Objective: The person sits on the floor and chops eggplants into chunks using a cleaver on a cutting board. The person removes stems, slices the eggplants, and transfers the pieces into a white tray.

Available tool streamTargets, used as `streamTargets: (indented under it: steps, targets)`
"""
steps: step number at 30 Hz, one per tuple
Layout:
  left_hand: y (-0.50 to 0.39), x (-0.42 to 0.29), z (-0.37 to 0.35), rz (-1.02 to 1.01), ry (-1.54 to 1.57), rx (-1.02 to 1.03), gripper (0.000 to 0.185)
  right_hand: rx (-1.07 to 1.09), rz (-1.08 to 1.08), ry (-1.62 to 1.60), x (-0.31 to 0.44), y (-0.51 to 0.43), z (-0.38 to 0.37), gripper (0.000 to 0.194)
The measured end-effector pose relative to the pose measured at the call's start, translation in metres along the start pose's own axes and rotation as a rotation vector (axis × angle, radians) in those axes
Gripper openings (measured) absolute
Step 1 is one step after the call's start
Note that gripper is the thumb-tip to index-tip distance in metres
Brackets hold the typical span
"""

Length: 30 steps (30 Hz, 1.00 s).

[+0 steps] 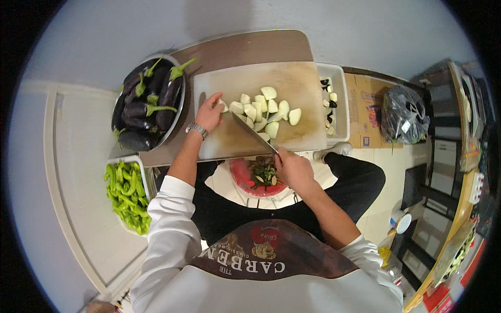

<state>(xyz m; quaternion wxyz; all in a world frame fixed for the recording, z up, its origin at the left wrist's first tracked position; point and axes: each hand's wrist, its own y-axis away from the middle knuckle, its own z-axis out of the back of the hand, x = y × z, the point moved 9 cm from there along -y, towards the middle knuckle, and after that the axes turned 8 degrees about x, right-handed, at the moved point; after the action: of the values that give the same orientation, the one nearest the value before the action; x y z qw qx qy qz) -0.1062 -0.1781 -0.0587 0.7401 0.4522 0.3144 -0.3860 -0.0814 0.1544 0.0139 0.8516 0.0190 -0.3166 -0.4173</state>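
Note:
My right hand (294, 169) is shut on the handle of a kitchen knife (256, 135), near the front edge of a white cutting board (301, 78). The blade reaches up and left over the board, its tip among pale, peeled eggplant chunks (258, 107). At the left of these pieces is my left hand (210, 112), a metal watch on its wrist. Its fingertips are at a pale chunk (223, 105); whether they grip it cannot be told. Left of the board, a round metal bowl (181, 113) holds whole dark eggplants (135, 109) with green stems.
A white bin (343, 105) with cut pieces adjoins the board's right side. Green peppers (127, 195) fill a container at lower left. Between my legs stands a red basin (238, 180) with scraps. A black plastic bag (405, 115) lies on cardboard (358, 109), near shelving at right.

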Motion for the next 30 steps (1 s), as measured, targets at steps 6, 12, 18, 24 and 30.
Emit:
streamTargets:
  steps: [6, 12, 18, 24, 30]
  targets:
    - [-0.046, -0.056, -0.09, 0.196, 0.142, 0.279, 0.08, 0.003, -0.055, 0.075, -0.061, 0.001, 0.042, 0.021]
    - [-0.097, -0.107, -0.164, 0.197, -0.019, 0.346, 0.082, -0.089, -0.039, 0.172, -0.123, 0.007, 0.097, 0.02]
    - [-0.117, -0.182, -0.233, 0.209, 0.085, 0.55, 0.076, -0.201, -0.061, 0.244, -0.174, 0.012, 0.14, 0.019]
    - [-0.118, -0.241, -0.282, 0.102, 0.155, 0.51, 0.086, -0.258, -0.113, 0.234, -0.195, 0.018, 0.149, 0.018]
    - [-0.06, -0.296, -0.349, -0.427, -1.109, 0.68, 0.109, -0.38, -0.154, 0.205, -0.205, 0.033, 0.15, 0.021]
